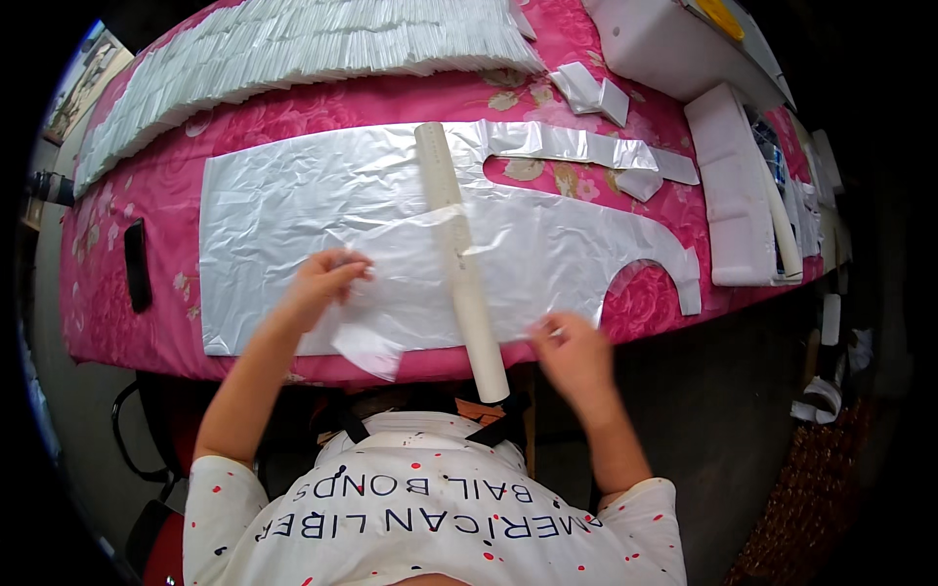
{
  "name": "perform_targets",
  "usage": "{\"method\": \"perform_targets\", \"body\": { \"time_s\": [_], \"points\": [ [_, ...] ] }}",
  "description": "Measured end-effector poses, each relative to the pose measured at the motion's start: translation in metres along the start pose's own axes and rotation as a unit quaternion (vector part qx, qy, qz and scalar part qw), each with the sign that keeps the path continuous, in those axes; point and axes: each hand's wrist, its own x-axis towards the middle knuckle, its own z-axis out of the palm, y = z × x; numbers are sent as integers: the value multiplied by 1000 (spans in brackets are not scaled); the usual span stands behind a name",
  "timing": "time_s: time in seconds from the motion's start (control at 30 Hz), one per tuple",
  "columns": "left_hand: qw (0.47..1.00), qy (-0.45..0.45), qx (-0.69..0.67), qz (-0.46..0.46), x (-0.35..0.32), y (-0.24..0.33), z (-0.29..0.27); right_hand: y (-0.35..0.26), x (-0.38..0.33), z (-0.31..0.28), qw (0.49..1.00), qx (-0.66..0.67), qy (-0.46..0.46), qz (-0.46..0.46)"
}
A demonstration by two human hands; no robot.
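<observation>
White plastic sheets (283,205), cut with strap-like ends and rounded openings like aprons, lie spread on the table in front of me. Across them lies a long pale tube (471,293), its near end jutting past the table edge. A thin translucent film (401,259) is gathered over the tube's middle, one loose corner hanging at the near edge. My left hand (327,283), left of the tube, is closed in a pinch on this film. To the right of the tube, my right hand (575,354) is slightly blurred, its fingertips pinched together at the film's near edge.
A long stack of folded white plastic pieces (293,49) fills the far side of the pink flowered tablecloth (107,332). A black phone (138,266) lies at left. White foam boxes (728,186) stand at right, near small folded white packets (591,93).
</observation>
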Motion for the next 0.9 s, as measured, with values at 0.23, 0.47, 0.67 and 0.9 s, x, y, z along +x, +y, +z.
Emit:
{"method": "perform_targets", "body": {
  "time_s": [0.23,0.47,0.67,0.9],
  "points": [
    [965,164,206,-17,-30,8,-132,-32,-34,59,985,28,-170,6],
    [625,315,691,178,-45,25,-115,-28,-36,67,987,81,-140,2],
    [806,152,420,388,-5,24,31,-28,-38,64,985,89,-145,26],
    [793,72,479,370,32,-12,96,-26,-35,60,983,69,-163,35]
  ]
}}
